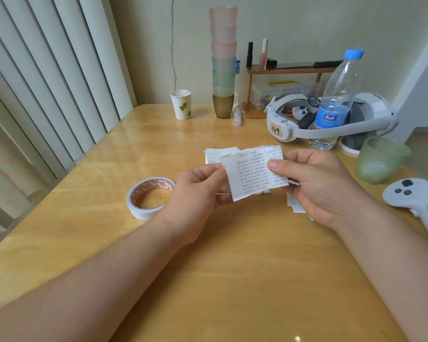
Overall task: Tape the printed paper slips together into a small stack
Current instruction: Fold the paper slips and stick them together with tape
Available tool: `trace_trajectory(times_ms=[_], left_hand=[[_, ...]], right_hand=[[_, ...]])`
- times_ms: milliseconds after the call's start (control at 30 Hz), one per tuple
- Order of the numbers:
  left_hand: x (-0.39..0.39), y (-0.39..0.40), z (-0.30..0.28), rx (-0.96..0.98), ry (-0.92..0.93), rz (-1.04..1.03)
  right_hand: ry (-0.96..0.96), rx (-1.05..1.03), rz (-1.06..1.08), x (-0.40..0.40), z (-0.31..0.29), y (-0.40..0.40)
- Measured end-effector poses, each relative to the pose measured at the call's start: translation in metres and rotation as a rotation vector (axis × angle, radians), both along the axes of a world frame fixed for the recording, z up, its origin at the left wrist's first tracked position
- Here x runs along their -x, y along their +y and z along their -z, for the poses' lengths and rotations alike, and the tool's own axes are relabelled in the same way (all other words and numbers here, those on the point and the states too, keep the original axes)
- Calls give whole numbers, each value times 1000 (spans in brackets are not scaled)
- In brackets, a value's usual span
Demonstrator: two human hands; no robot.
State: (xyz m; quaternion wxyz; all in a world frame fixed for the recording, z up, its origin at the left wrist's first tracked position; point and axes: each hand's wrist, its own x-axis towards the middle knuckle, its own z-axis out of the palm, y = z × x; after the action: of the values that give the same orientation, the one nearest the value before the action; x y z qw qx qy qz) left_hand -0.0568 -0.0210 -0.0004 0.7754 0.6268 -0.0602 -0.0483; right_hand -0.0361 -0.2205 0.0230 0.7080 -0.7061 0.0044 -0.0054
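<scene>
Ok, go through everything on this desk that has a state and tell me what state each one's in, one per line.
left hand: pinches the printed slip's left edge
right hand: pinches its right side, thumb on top
printed slip: held above the table
tape roll: lying flat, untouched
loose slips: lying on the table
water bottle: upright, capped
cup stack: nested, upright
green cup: upright

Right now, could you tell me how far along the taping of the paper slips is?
Early to midway, it seems. Both hands, left hand and right hand, pinch overlapping printed slips above the table; whether these are already taped is unclear. The tape roll lies untouched. Loose slips behind and under the right hand remain.
</scene>
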Motion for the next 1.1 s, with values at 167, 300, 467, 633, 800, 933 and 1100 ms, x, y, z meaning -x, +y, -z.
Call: trace_trajectory(times_ms=[167, 300, 467, 633, 800, 933, 1100], left_hand=[[-1, 0, 2, -16, 7, -4], [-2, 1, 2, -20, 23, -4], [-1, 0, -1, -1, 27, 8], [-2, 1, 1, 25, 36, 17], [-3, 1, 1, 24, 42, 38], [-3, 1, 1, 37, 46, 26], [-2, 1, -3, 86, 89, 12]], right_hand=[[-6, 17, 11, -2, 2, 0], [-3, 41, 13, 0, 2, 1], [-2, 60, 28, -1, 3, 1], [4, 64, 36, -1, 3, 2], [8, 71, 55, -3, 5, 1], [7, 61, 63, -3, 6, 1], [7, 50, 68, -4, 6, 1]])
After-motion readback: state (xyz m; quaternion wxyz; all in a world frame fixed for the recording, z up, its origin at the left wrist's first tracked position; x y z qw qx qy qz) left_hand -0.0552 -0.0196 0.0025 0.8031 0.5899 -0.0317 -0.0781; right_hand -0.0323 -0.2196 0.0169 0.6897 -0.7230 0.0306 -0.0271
